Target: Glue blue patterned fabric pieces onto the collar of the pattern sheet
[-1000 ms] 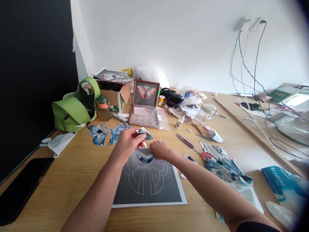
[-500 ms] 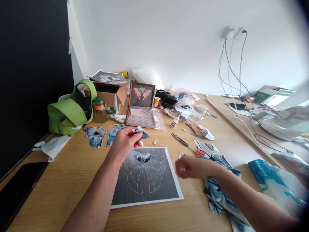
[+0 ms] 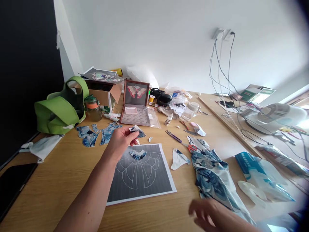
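My left hand (image 3: pixel 122 140) pinches a small blue-and-white fabric piece (image 3: pixel 138 130) above the top edge of a printed paper pattern (image 3: pixel 145 174). White petal-like outlines cover the pattern's dark ground. A curved patterned fabric piece (image 3: pixel 138 154) lies at its neckline. At the lower right, my right hand (image 3: pixel 205 212) hovers near the table's front, slightly blurred, its fingers loosely bent and apart with nothing seen in them. Beside it spreads a crumpled blue-and-white cloth (image 3: pixel 212 177). A pale fabric scrap (image 3: pixel 179 159) rests between pattern and cloth.
Red-handled scissors (image 3: pixel 191 148), purple-handled snips (image 3: pixel 173 136) and a glue bottle (image 3: pixel 169 119) lie beyond the pattern. Cut fabric pieces (image 3: pixel 89 135) are left of my hand. A green bag (image 3: pixel 58 112), glass jar (image 3: pixel 93 111), framed collar (image 3: pixel 136 93) and blue packet (image 3: pixel 251 167) surround the work area.
My right hand has drawn back toward the front edge, uncovering the pale scrap beside the pattern. The left hand keeps its fabric piece. The view has shifted a little to the right.
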Action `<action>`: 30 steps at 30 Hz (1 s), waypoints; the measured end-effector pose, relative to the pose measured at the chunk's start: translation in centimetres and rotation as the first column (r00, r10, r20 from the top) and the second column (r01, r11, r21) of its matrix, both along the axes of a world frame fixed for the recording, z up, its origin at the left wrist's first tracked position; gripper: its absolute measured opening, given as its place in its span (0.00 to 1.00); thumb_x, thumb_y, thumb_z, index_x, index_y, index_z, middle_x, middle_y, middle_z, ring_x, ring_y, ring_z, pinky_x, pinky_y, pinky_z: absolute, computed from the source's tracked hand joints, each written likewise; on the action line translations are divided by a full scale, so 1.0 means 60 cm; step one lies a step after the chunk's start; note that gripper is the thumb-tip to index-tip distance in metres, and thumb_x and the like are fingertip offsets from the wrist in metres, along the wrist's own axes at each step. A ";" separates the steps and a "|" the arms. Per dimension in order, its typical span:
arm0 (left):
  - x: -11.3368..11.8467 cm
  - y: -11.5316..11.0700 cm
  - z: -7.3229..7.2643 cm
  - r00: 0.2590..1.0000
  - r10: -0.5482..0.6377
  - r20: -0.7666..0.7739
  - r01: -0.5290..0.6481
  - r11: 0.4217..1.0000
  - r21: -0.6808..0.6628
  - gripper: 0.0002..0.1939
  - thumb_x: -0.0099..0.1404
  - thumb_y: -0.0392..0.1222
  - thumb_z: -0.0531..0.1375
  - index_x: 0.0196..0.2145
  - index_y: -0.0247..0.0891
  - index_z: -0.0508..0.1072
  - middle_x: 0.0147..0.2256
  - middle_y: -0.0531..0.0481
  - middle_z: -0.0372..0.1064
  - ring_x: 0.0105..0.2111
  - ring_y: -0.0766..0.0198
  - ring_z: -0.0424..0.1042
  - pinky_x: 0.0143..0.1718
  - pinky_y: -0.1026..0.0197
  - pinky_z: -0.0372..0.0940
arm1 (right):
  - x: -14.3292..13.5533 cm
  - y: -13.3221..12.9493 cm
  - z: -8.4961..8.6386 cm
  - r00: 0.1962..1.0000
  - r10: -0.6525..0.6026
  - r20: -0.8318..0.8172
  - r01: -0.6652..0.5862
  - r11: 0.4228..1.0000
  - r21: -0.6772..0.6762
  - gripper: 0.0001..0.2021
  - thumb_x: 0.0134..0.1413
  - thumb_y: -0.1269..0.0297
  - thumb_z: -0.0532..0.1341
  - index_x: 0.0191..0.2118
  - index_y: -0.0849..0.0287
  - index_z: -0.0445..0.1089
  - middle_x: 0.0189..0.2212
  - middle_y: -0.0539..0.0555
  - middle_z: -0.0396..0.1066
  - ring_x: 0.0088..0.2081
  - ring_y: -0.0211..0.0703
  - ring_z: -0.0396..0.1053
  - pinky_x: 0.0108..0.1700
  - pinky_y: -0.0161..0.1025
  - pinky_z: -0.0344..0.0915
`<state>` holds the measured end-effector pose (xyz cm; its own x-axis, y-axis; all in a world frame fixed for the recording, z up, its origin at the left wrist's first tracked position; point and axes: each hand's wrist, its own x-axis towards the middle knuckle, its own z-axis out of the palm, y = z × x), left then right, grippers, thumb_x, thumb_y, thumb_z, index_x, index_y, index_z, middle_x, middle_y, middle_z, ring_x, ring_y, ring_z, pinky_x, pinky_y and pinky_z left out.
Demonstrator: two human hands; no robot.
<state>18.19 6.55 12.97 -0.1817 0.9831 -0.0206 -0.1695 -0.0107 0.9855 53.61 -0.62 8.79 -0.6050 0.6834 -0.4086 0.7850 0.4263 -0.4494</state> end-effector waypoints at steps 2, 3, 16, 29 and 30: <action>-0.001 -0.001 0.000 1.000 0.001 -0.009 -0.001 1.000 0.005 0.11 0.51 0.46 0.66 0.26 0.35 0.74 0.19 0.53 0.69 0.20 0.69 0.66 0.22 0.68 0.60 | -0.048 0.045 0.014 0.997 -0.014 -0.075 0.021 0.996 0.086 0.12 0.65 0.66 0.50 0.43 0.56 0.70 0.34 0.54 0.73 0.33 0.40 0.70 0.38 0.35 0.64; -0.001 -0.001 0.000 1.000 0.000 -0.012 0.000 1.000 0.009 0.11 0.51 0.46 0.66 0.26 0.35 0.74 0.19 0.53 0.69 0.19 0.70 0.66 0.22 0.68 0.60 | -0.072 0.068 0.013 0.994 -0.008 -0.112 0.025 0.989 0.146 0.12 0.66 0.67 0.49 0.40 0.57 0.70 0.35 0.54 0.73 0.35 0.40 0.70 0.39 0.36 0.64; -0.002 0.001 0.001 1.000 -0.007 -0.022 0.008 1.000 0.025 0.11 0.52 0.46 0.66 0.26 0.34 0.74 0.19 0.53 0.69 0.20 0.69 0.67 0.22 0.67 0.60 | -0.189 0.186 -0.070 0.831 0.428 0.356 -0.556 0.661 0.504 0.11 0.64 0.76 0.51 0.38 0.65 0.70 0.36 0.60 0.69 0.38 0.48 0.66 0.40 0.42 0.63; -0.001 0.000 0.001 0.999 -0.021 -0.031 0.022 0.999 0.029 0.11 0.53 0.46 0.65 0.26 0.34 0.73 0.19 0.53 0.69 0.20 0.69 0.67 0.22 0.67 0.60 | -0.163 0.161 -0.002 0.918 0.278 0.283 -0.376 0.839 0.393 0.09 0.58 0.75 0.53 0.34 0.63 0.71 0.33 0.58 0.73 0.33 0.43 0.69 0.36 0.38 0.65; -0.001 0.000 0.001 0.999 -0.020 -0.026 0.021 1.000 0.022 0.11 0.52 0.46 0.66 0.26 0.34 0.73 0.19 0.53 0.69 0.20 0.68 0.67 0.23 0.67 0.60 | -0.136 0.144 0.012 0.948 0.237 0.211 -0.291 0.915 0.279 0.09 0.57 0.74 0.54 0.32 0.61 0.70 0.31 0.55 0.73 0.31 0.40 0.69 0.35 0.36 0.65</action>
